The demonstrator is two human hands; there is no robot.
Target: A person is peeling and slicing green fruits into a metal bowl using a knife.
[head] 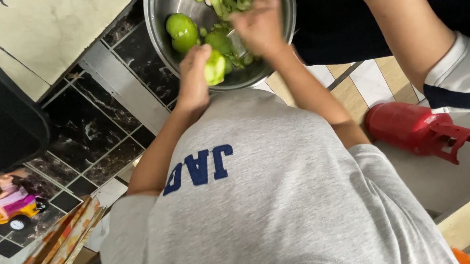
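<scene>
We're mid-peel, it seems: our left hand (193, 78) clamps a pale green fruit (215, 67) over the steel bowl (160, 29), our right hand (261, 26) closed on a peeler (237, 42), blurred. Next, probably a turn of the fruit. Right of the hands lies a red canister (403, 126); left, a toy car (11, 210).
</scene>
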